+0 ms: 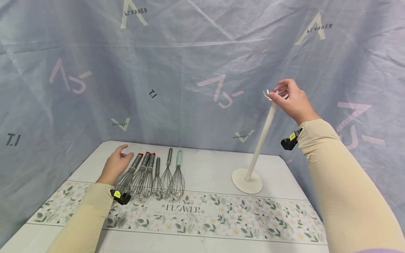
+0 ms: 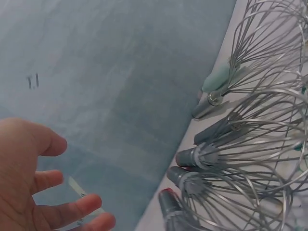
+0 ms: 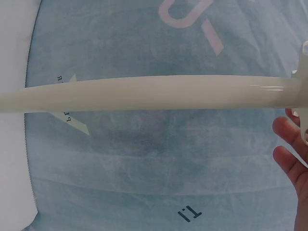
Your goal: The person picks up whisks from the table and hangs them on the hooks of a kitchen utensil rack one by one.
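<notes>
At the right of the head view, my right hand pinches the hooked top of a cream utensil stand. Its pole runs down to a round base on the table. The right wrist view shows the pole lengthwise, with curled fingertips beside the hooks at its top. My left hand hovers by the whisk handles at the left, fingers loosely bent and holding nothing. Several wire whisks lie in a row, most with grey handles, one with a mint-green handle.
A white table carries a floral band lettered FLOWER across its front. Blue-grey printed cloth hangs behind and at both sides of the table. The whisk wires overlap the band.
</notes>
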A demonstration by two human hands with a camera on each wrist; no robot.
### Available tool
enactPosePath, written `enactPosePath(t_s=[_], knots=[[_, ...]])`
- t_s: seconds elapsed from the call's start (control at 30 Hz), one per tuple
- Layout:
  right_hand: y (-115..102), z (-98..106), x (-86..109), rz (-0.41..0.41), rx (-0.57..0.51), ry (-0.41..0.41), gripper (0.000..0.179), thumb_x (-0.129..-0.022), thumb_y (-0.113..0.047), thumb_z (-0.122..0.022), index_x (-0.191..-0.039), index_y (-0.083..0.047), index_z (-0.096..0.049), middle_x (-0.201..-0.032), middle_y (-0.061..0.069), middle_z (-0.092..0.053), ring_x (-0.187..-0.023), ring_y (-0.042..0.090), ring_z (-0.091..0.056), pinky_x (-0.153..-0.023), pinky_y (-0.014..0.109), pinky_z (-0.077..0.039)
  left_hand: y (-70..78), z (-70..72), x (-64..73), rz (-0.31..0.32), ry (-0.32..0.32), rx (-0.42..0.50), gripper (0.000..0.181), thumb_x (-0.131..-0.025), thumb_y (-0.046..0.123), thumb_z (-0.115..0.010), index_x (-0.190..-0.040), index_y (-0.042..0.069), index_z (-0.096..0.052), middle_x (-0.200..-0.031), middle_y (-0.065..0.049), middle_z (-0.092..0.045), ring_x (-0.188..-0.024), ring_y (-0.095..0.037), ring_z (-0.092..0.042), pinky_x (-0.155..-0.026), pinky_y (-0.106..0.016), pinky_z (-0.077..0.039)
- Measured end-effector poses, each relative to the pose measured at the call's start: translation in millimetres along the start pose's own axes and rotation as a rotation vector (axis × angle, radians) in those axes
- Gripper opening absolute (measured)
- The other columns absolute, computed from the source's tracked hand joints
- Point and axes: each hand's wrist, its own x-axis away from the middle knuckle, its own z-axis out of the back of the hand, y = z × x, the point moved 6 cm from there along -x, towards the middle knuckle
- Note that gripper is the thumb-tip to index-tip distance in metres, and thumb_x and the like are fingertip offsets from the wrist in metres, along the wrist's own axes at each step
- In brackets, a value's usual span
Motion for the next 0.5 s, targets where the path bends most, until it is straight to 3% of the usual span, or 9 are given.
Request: enactPosePath(t_s=[0.17,0.3,0.4,0.5], knots=[[2,-2,-1.6,-0.014,-0.021,0.007,0.076,-0.096,-0.059,-0.058,-0.146,-0.007,-0.039,-0.134,0.011,-0.058,-0.112,0.023,-0.052,-0.086,0.033,-0.043,-20.7,-2.8,-10.9,0.071,-0.053,0.07,0.078,-0.106,0.046,-0.041,-0.163,0.008,-0.003,-0.147,-0.038,-0.038,-0.131,-0.054,-0.043,-0.103,-0.067,-0.037],[3,-2,-2.0,-0.009,-0.033,0.019,0.073,-0.096,-0.057,-0.058,-0.145,-0.006,-0.039,-0.132,0.011,-0.058,-0.11,0.021,-0.051,-0.084,0.03,-0.042,-36.1,-6.4,-15.1,0.131,-0.109,0.074,0.082,-0.105,0.046,-0.042,-0.163,0.011,0.006,-0.161,-0.035,-0.015,-0.139,-0.057,-0.03,-0.107,-0.069,-0.032],[4,-2,-1.5,-0.009,-0.033,0.023,0.071,-0.097,-0.057,-0.058,-0.144,-0.007,-0.04,-0.132,0.01,-0.058,-0.109,0.021,-0.051,-0.083,0.029,-0.042,-46.8,-11.8,-17.4,0.167,-0.148,0.09,0.087,-0.105,0.043,-0.046,-0.162,0.011,0.012,-0.164,-0.032,0.001,-0.138,-0.059,-0.029,-0.104,-0.068,-0.038],[4,-1,-0.8,-0.013,-0.032,0.02,0.072,-0.097,-0.057,-0.057,-0.145,-0.007,-0.039,-0.132,0.011,-0.058,-0.11,0.021,-0.051,-0.084,0.03,-0.043,-54.5,-16.2,-19.5,0.186,-0.166,0.087,0.09,-0.104,0.038,-0.05,-0.161,0.009,0.012,-0.163,-0.034,0.0,-0.133,-0.058,-0.037,-0.094,-0.063,-0.047]])
